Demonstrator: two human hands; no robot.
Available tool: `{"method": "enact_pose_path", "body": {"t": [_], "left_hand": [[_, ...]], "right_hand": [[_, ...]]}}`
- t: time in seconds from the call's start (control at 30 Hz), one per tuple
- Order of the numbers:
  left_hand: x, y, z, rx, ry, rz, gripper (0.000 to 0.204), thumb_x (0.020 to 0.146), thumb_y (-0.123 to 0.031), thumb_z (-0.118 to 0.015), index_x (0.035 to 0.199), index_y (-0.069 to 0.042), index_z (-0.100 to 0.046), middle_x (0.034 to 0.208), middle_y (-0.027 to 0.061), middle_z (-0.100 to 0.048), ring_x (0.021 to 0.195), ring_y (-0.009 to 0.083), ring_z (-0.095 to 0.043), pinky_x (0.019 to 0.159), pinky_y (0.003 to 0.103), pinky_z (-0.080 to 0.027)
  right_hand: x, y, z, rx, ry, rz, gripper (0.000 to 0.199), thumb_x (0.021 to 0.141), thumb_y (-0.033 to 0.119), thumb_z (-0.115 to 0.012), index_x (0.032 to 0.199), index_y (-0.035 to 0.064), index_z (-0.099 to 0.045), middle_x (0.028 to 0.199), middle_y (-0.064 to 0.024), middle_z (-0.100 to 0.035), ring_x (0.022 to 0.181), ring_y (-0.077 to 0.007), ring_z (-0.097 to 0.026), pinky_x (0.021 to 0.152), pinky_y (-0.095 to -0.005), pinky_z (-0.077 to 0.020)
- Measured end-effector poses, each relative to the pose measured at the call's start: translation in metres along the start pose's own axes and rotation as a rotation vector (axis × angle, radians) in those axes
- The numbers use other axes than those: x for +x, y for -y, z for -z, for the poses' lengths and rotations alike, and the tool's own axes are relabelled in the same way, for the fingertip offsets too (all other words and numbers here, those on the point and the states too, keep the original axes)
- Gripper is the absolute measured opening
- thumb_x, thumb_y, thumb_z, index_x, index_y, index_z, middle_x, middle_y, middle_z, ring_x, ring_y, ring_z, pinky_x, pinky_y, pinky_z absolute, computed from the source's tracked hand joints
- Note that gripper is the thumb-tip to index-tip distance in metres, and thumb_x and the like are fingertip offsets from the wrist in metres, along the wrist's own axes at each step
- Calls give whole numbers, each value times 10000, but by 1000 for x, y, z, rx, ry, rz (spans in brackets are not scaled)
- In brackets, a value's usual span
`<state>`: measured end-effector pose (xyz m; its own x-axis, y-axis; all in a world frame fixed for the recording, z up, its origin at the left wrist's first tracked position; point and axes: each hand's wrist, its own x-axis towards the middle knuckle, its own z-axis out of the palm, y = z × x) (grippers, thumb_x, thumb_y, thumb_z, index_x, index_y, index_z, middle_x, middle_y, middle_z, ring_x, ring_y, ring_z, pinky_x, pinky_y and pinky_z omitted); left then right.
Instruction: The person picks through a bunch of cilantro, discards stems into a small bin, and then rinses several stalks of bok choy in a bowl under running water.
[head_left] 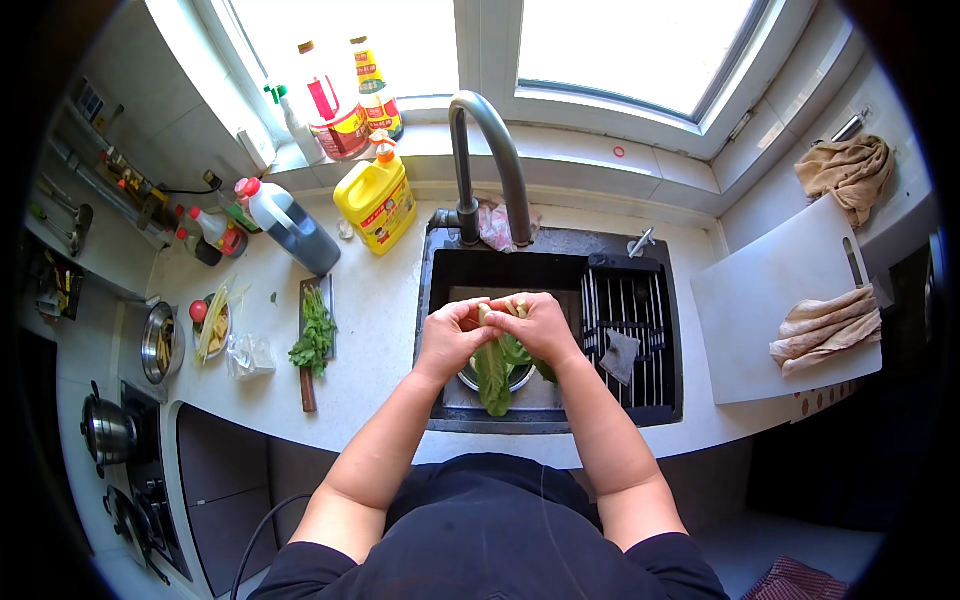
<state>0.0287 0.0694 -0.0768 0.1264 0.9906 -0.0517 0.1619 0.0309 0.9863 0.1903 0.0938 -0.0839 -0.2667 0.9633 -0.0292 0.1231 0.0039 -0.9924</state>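
Note:
I hold a leafy green vegetable over the dark sink, with both hands gripping its pale stem end. My left hand pinches the stem from the left and my right hand closes on it from the right. The leaves hang down toward a metal bowl in the sink basin. The grey curved faucet rises behind my hands.
A drain rack with a grey cloth fills the sink's right side. A white cutting board with a beige cloth lies on the right. On the left counter sit a knife with greens, a yellow jug, bottles and a small bowl. The stove is at far left.

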Motion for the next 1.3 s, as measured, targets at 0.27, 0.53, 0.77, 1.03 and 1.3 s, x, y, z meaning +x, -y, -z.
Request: {"method": "enact_pose_path", "body": {"t": [0.27, 0.53, 0.77, 1.03, 1.3], "left_hand": [[-2, -4, -2, 360, -23, -156, 371, 679, -62, -747, 1028, -15, -630, 789, 48, -618, 670, 86, -592, 630, 224, -498], [2, 10, 7, 106, 157, 69, 281, 724, -7, -697, 960, 23, -546, 808, 49, -635, 743, 91, -610, 671, 237, -510], [4, 1, 14, -479, 99, 401, 210, 782, -81, -670, 964, -21, -586, 878, 44, -634, 729, 108, -602, 637, 236, -498], [8, 6, 13, -651, 58, 520, 171, 828, -96, -625, 974, -12, -595, 869, 57, -629, 739, 122, -612, 642, 248, -517], [9, 15, 14, -665, 106, 525, 152, 850, -93, -595, 935, 30, -617, 814, 110, -649, 673, 168, -635, 606, 287, -539]], "right_hand": [[-6, 27, 6, -448, 28, 21, 250, 671, 268, -707, 780, 46, -673, 685, -149, -623, 623, -275, -608, 610, -337, -481], [-6, 18, 13, -588, 151, 172, 218, 707, 251, -636, 812, 65, -675, 760, -157, -631, 724, -310, -613, 659, -368, -492], [-3, -3, 17, -108, 64, 23, 223, 860, 200, -542, 801, 2, -625, 686, -59, -619, 637, -112, -568, 605, -271, -469], [-5, 9, 7, 241, 165, -235, 217, 846, 196, -609, 965, 15, -585, 790, -24, -607, 548, -62, -525, 431, -194, -412], [-5, 16, 14, 61, 208, -236, 296, 745, 152, -653, 1012, 24, -639, 733, -26, -635, 572, -64, -533, 478, -221, -421]]}}
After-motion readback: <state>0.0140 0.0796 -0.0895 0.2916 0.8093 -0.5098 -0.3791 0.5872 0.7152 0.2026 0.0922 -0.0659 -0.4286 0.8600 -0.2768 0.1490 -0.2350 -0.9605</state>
